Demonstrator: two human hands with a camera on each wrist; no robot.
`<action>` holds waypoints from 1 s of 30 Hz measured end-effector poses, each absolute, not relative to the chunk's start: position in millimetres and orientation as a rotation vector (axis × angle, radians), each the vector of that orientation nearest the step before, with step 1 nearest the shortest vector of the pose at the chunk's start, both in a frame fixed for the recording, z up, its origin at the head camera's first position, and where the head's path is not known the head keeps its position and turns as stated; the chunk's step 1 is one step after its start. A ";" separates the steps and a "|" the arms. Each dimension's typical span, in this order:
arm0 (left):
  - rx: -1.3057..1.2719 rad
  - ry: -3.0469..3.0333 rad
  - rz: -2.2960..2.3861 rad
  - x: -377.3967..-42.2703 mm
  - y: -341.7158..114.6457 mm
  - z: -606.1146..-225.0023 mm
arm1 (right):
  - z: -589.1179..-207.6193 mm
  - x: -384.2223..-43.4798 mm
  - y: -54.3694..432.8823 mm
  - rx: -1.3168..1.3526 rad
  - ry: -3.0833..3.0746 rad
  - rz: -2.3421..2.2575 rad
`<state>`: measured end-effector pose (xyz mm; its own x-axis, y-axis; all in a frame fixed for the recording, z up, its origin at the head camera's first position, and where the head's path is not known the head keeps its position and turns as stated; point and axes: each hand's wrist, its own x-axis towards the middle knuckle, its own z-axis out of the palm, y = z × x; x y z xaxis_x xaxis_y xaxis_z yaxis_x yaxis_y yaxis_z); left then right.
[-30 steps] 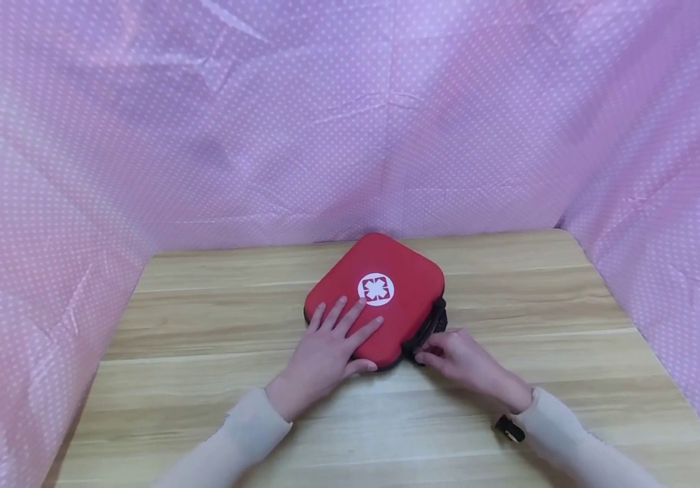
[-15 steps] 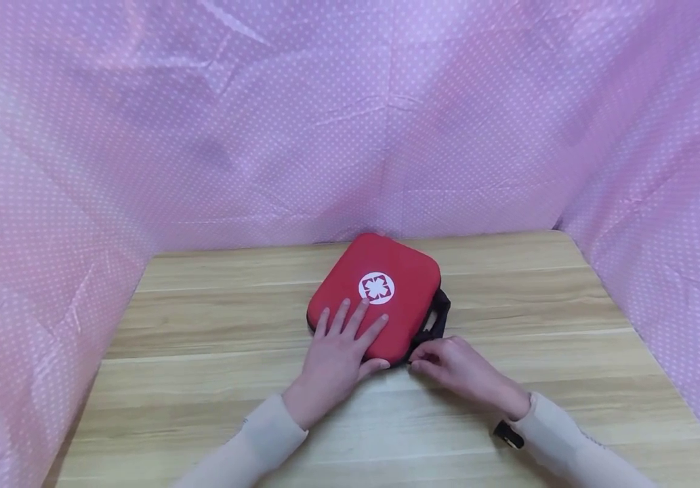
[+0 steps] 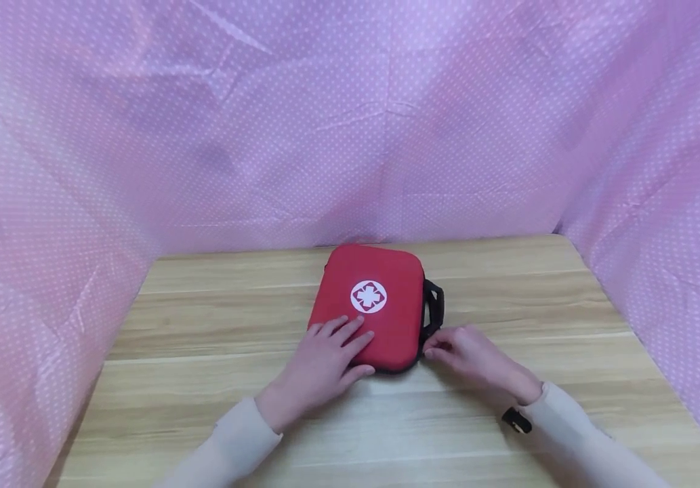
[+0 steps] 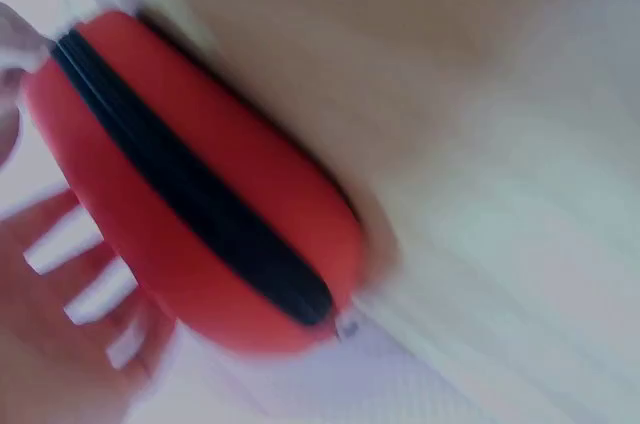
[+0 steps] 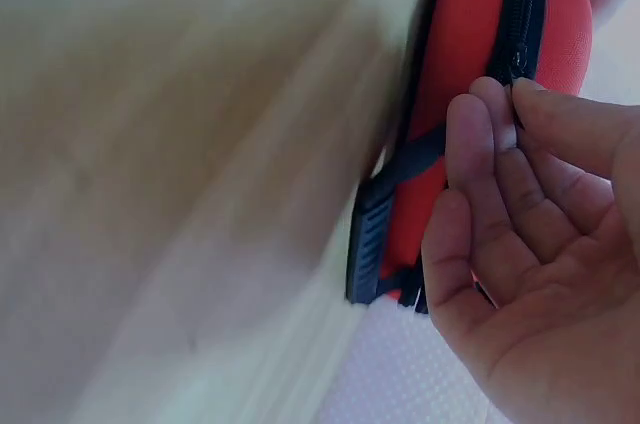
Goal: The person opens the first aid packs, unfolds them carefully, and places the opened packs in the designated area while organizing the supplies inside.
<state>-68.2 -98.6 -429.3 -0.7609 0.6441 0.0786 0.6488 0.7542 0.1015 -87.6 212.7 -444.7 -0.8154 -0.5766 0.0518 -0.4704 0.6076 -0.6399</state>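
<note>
A red hard-shell first-aid case (image 3: 395, 332) with a white cross emblem lies on the table, its black handle (image 3: 438, 308) facing right. My left hand (image 3: 319, 359) rests on the lid's near left part with fingers spread. At the near right corner, my right hand (image 3: 471, 356) pinches the zipper pull between thumb and index finger. The zipper slider (image 5: 518, 56) shows just beyond these fingertips in the right wrist view. Along the case's side runs the black zipper band (image 4: 190, 189), with the lid and base together on the side seen in the left wrist view.
The wood-grain table (image 3: 203, 393) extends around the case on all sides. Pink dotted cloth (image 3: 350, 135) hangs behind the table and along both sides. A small black device (image 3: 517, 420) sits at the right sleeve cuff.
The case has turned counterclockwise, so its handle swings from lower right to right. My right hand has gone from beside the handle to the near right corner. My left hand stays on the lid.
</note>
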 end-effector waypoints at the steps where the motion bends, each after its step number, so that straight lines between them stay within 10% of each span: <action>1: -1.129 -2.885 -0.215 -72.3 -104.2 -428.3 | -444.1 -90.3 214.8 -0.886 2.686 -0.996; 16: -1.607 -2.720 -0.219 -79.8 -121.5 -428.9 | -447.7 -125.0 229.9 -0.780 2.731 -1.024; 30: -1.307 -2.972 -0.127 -112.1 -136.8 -437.5 | -447.4 -121.2 236.5 -0.906 2.788 -0.865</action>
<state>-112.1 -136.8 -437.5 -0.6717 0.7378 -0.0667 0.7294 0.6745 0.1141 -121.2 236.5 -447.4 -0.8209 -0.5640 0.0895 -0.5156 0.6647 -0.5407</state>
